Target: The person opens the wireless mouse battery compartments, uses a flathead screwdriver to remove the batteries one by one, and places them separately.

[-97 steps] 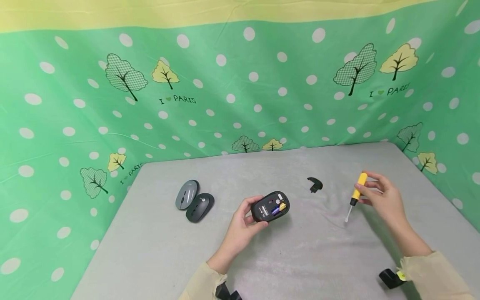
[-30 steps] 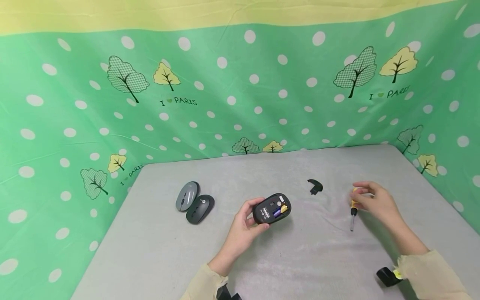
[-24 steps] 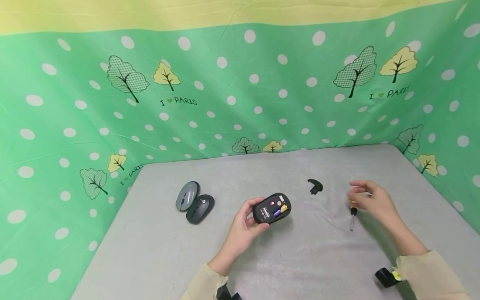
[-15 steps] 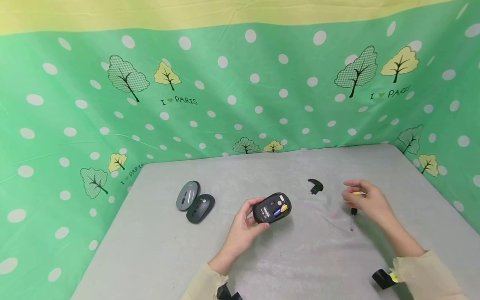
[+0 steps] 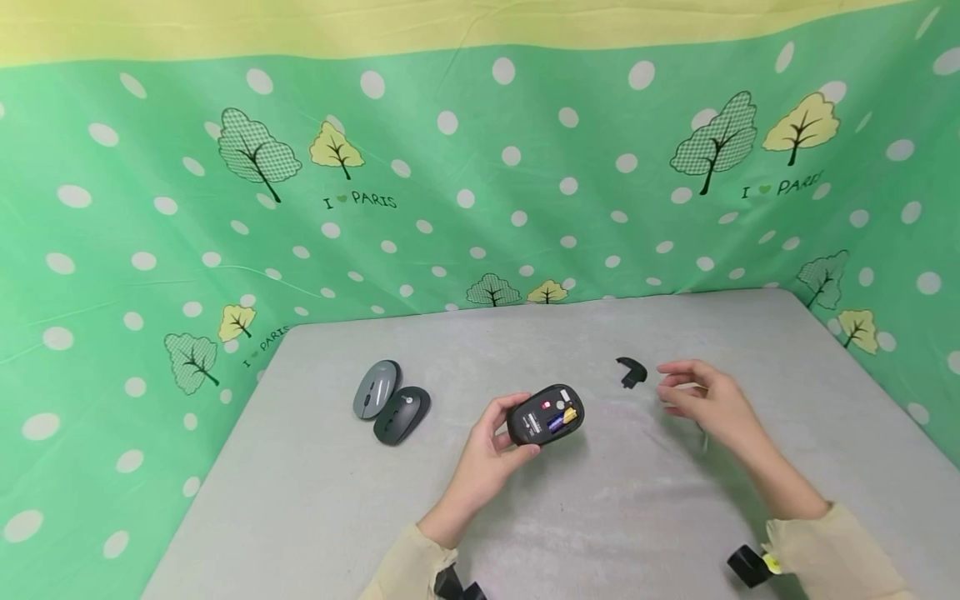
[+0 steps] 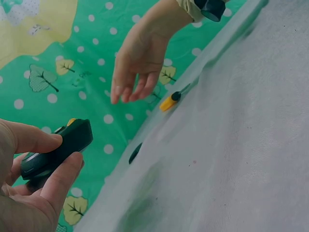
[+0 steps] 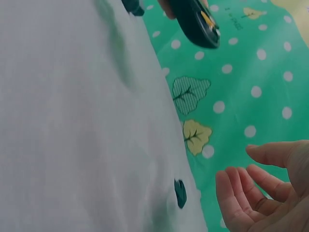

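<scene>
In the head view my left hand [image 5: 483, 458] grips a black computer mouse [image 5: 529, 422] by its edge, underside facing up. Its battery bay is uncovered, and a blue and yellow battery [image 5: 558, 422] sits inside. My right hand [image 5: 708, 404] hovers with bent, parted fingers and holds nothing. Just left of its fingertips lies a small black battery cover [image 5: 632, 372]. Beneath the right hand a screwdriver rests on the table; only its shaft [image 5: 703, 438] peeks out there, while the left wrist view shows its yellow handle [image 6: 170, 101].
Two more mice, one grey [image 5: 377, 389] and one black [image 5: 401, 415], lie touching each other at the left. A grey cloth covers the table [image 5: 600, 517]. Behind it hangs a green dotted curtain [image 5: 420, 167].
My right hand has lowered the yellow screwdriver to the table, let it go, and moved left toward the battery cover. The left hand and its mouse have hardly moved.
</scene>
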`<state>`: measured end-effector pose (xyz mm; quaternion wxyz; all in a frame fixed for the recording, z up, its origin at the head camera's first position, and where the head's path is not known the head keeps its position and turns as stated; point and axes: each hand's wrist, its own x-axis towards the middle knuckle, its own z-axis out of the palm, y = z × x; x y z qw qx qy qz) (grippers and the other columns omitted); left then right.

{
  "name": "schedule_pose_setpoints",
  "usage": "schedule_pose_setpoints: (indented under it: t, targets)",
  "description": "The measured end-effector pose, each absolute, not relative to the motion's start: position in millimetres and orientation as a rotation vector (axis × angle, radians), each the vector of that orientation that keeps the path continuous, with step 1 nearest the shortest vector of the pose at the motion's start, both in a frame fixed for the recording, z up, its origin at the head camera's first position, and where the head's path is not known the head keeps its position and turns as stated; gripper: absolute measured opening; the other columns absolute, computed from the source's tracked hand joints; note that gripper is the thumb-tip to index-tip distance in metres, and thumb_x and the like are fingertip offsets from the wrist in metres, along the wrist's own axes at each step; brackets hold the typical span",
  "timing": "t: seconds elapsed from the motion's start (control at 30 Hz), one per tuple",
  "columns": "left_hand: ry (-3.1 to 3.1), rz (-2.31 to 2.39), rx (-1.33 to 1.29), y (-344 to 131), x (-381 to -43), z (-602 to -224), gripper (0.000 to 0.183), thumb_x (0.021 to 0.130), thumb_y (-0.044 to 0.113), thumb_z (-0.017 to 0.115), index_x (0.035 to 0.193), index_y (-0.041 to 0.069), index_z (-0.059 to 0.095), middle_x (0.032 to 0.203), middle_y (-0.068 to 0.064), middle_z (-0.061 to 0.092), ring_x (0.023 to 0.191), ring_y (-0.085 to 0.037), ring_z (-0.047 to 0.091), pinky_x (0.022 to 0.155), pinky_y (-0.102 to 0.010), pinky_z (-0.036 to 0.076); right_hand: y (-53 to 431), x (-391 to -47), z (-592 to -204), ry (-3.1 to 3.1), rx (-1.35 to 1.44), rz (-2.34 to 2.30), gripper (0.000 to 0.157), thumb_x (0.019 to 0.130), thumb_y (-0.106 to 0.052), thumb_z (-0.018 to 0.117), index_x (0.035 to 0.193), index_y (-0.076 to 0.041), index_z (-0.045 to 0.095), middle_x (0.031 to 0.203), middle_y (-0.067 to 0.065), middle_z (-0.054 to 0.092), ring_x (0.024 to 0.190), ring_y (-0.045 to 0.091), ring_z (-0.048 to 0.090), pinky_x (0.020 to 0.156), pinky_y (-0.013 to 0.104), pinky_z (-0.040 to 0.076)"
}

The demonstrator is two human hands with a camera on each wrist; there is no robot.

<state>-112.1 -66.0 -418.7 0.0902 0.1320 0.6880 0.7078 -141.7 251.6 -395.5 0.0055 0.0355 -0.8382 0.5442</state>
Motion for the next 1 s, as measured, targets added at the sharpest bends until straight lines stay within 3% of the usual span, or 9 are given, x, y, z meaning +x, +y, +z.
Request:
schedule_pose_setpoints:
  t: [0.13,0.43,0.67,1.0]
  targets:
    - [2.046,2.105,0.391,-65,-112,-418,0.064,0.082,-0.01,0.065,0.141,0.001,0.045,0.147,-0.026,0.047,0.111,-0.039,0.066,0.087,-0.025,0.061,243,-139,-392,-2.611,0.148,1.724,0.043,0.095,-0.012,0.065,0.13,0.011,0.053,0.101,0.002,0.062,0.083,0.004,0.069,0.075,0.027,0.063]
    - [2.053,2.101,0.381,-65,-111,-417,0.064,0.081,-0.01,0.065,0.141,0.001,0.045,0.147,-0.025,0.047,0.11,-0.038,0.067,0.087,-0.025,0.06,222,-135,-386,-2.638,0.19,1.751,0.04,0.096,-0.015,0.066,0.127,0.008,0.056,0.111,0.02,0.061,0.084,0.005,0.069,0.077,0.032,0.064]
    - [2.055,2.099,0.375,-64,-111,-416,0.064,0.082,-0.01,0.066,0.141,0.002,0.045,0.148,-0.025,0.046,0.112,-0.039,0.066,0.088,-0.025,0.06,209,-133,-384,-2.602,0.267,1.775,0.035,0.095,-0.011,0.066,0.123,0.009,0.058,0.109,0.021,0.063,0.081,0.0,0.067,0.076,0.031,0.064]
    - [2.053,2.105,0.374,-64,-110,-416,0.064,0.081,-0.01,0.066,0.141,0.002,0.045,0.148,-0.026,0.046,0.112,-0.041,0.066,0.088,-0.025,0.06,197,-131,-385,-2.6,0.315,1.804,0.029,0.095,-0.01,0.066,0.117,0.007,0.061,0.118,0.027,0.062,0.086,0.008,0.068,0.077,0.036,0.064]
